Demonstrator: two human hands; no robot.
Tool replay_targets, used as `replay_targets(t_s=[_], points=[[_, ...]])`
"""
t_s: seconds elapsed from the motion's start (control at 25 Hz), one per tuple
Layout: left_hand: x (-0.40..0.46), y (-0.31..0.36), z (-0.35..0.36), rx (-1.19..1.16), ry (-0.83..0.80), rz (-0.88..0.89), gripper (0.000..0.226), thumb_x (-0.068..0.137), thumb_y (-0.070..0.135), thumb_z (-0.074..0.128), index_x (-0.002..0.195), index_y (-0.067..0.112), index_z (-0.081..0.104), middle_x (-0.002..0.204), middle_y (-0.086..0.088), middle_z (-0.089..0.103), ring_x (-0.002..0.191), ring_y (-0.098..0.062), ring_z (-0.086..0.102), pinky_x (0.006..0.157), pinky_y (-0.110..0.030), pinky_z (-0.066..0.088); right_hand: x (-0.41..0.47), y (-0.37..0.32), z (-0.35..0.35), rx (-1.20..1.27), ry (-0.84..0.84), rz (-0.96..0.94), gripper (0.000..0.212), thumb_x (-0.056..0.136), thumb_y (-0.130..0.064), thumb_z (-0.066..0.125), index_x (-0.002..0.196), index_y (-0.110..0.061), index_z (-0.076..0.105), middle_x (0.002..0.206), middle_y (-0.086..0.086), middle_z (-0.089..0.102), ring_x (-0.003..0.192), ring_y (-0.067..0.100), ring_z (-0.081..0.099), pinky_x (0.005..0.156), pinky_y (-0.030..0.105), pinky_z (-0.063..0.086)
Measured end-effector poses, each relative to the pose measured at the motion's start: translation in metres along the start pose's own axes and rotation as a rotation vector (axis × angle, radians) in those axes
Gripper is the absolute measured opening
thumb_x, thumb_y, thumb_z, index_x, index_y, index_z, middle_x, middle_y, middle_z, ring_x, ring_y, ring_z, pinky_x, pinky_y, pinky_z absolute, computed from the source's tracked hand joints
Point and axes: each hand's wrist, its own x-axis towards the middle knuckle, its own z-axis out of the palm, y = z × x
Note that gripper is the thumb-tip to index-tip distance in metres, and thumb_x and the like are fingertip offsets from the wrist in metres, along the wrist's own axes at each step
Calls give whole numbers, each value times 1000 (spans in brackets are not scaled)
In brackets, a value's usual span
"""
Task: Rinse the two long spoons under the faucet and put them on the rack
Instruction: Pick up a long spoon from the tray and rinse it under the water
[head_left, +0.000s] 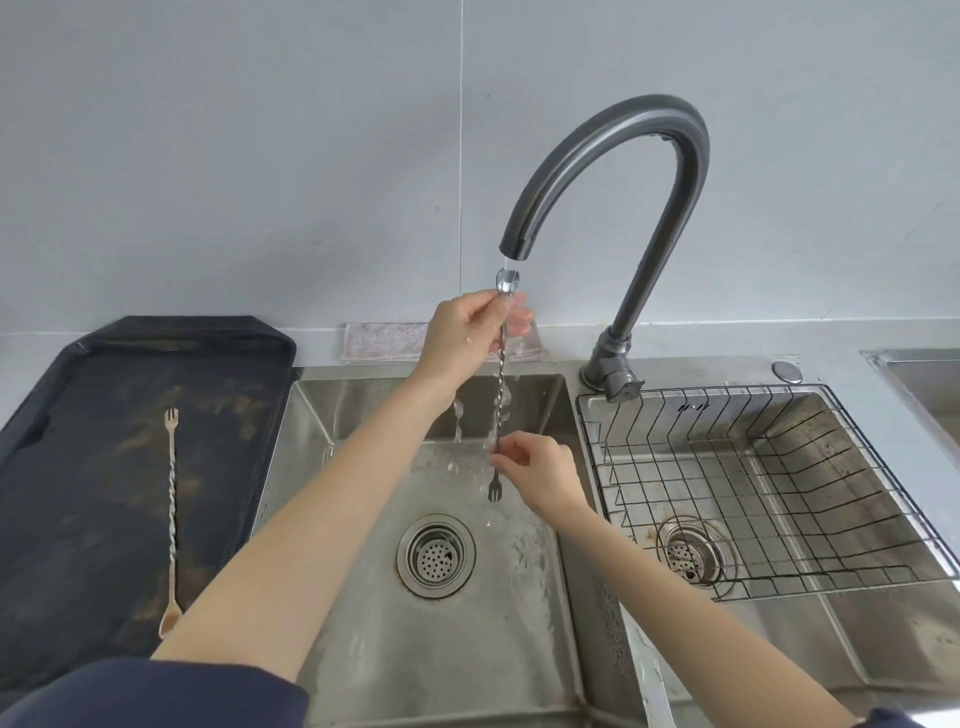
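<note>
Left hand: the left hand (462, 332) pinches the silver spoon (501, 384) just below its bowl, which sits right under the faucet (618, 171) spout in the running water.
Right hand: the right hand (540, 475) pinches the same spoon low on its twisted stem, just above the small fork end, keeping it upright over the left basin (363, 639).
Second spoon: the pale spoon (171, 519) lies lengthwise on the dark tray (78, 493) at 9 o'clock from the basin, fork end away from the person, apparently not yet rinsed.
Rack: the wire rack (779, 499) sits in the right basin at 3 o'clock, with nothing in it.
Risk: a wet, thin, twisted stem held only by fingertips could likely slip and drop toward the drain strainer (435, 555); water striking the bowl may splash outward onto the worktop (831, 343).
Risk at the rack: the slim spoon could probably fall through the wide wire gaps if laid carelessly.
Surface: steel basins, wet and spotted; a folded cloth (379, 343) lies at 12 o'clock behind the sink.
Room: plain grey wall behind, even daylight.
</note>
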Motion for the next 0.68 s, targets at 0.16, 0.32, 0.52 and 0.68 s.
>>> replay_targets(t_s=[0.16,0.32,0.52,0.68], points=[[1,2,-2,-102,31,-10,28,93,24,50,106,4,66,79,6,68,58,7,67,64,-7,51,-1,9,5,-28,-50,52,17,88,-22,60,101,-16,70,100,2,73,96,17,64,88,33,51],[0,1,-1,-154,25,-14,25,91,18,53,104,1,65,79,3,68,58,6,67,61,-4,52,0,15,7,-43,-71,101,18,87,-24,60,101,-18,70,102,3,74,100,20,65,91,36,53],[1,5,-7,-74,1,54,21,89,9,55,109,6,60,90,1,67,64,9,67,61,-3,49,8,2,-3,-35,0,76,18,85,-27,64,97,-17,72,98,3,74,95,20,66,86,38,55],[3,3,-13,-41,39,45,13,91,11,52,97,17,61,91,0,68,62,9,65,65,-5,50,17,-18,-17,-76,63,1,15,83,-30,67,88,-15,68,82,-2,65,84,17,63,78,35,55]])
